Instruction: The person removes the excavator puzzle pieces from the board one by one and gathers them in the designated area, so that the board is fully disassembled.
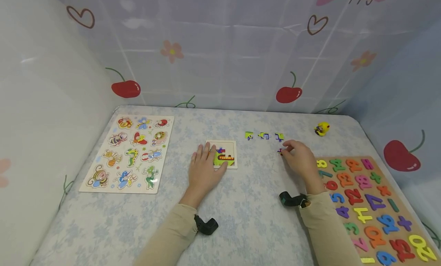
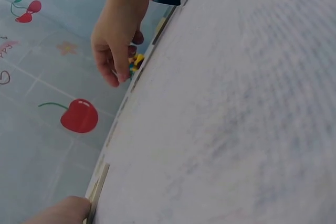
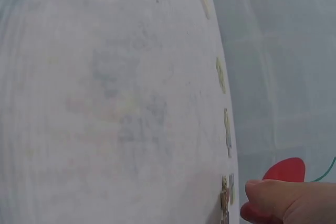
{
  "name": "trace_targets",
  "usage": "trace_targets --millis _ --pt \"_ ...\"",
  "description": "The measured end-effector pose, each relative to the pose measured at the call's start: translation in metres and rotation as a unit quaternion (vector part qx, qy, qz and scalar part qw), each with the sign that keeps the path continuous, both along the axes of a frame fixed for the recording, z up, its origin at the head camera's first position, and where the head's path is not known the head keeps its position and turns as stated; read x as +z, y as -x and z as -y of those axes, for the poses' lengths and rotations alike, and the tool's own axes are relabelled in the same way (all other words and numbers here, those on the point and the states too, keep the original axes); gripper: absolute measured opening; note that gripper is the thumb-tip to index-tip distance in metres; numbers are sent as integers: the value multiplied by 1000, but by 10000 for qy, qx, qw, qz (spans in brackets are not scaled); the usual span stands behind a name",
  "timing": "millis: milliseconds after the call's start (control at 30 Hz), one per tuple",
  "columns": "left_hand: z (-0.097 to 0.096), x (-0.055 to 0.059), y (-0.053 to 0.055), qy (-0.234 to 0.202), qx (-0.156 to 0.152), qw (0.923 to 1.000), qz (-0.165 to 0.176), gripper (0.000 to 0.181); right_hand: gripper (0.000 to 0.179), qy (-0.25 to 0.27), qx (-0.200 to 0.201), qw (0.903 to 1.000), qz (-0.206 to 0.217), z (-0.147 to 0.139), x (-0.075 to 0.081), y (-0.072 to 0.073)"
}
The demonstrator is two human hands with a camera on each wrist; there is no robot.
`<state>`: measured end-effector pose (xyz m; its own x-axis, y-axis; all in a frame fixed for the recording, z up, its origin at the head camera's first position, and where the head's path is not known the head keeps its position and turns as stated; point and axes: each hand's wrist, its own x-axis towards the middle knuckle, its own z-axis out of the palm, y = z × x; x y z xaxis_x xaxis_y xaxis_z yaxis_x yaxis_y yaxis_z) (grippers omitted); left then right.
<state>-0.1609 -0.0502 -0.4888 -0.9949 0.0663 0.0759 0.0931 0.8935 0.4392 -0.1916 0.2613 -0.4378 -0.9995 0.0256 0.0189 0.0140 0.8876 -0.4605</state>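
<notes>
My left hand [image 1: 204, 170] lies with straight fingers over the left side of a small square wooden puzzle board [image 1: 236, 155], covering part of its colourful picture. In the left wrist view, part of this hand [image 2: 65, 211] shows beside the board's edge [image 2: 98, 192]. My right hand [image 1: 299, 159] hovers just right of a small dark puzzle piece [image 1: 280, 151], fingers bent and thumb near the index finger. In the right wrist view, that piece [image 3: 224, 200] lies on the table, apart from the fingertips. Behind it lie three more pieces: left [image 1: 249, 135], middle [image 1: 263, 136] and right [image 1: 279, 136].
At left lies an insect picture board [image 1: 162, 181]. A board of foam numbers [image 1: 373, 162] lies at right, partly under the right forearm. A yellow duck toy [image 1: 322, 129] stands at the back right. Printed curtains [image 1: 220, 74] hang behind the table [image 1: 241, 227].
</notes>
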Motion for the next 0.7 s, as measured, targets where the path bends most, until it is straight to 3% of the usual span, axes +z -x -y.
trace_targets --millis 400,700 --pt "11 2 0 -44 22 9998 168 75 27 703 539 9955 -348 40 -10 8" --pt "18 1 -3 89 20 9997 208 64 33 892 946 9915 48 84 -4 14"
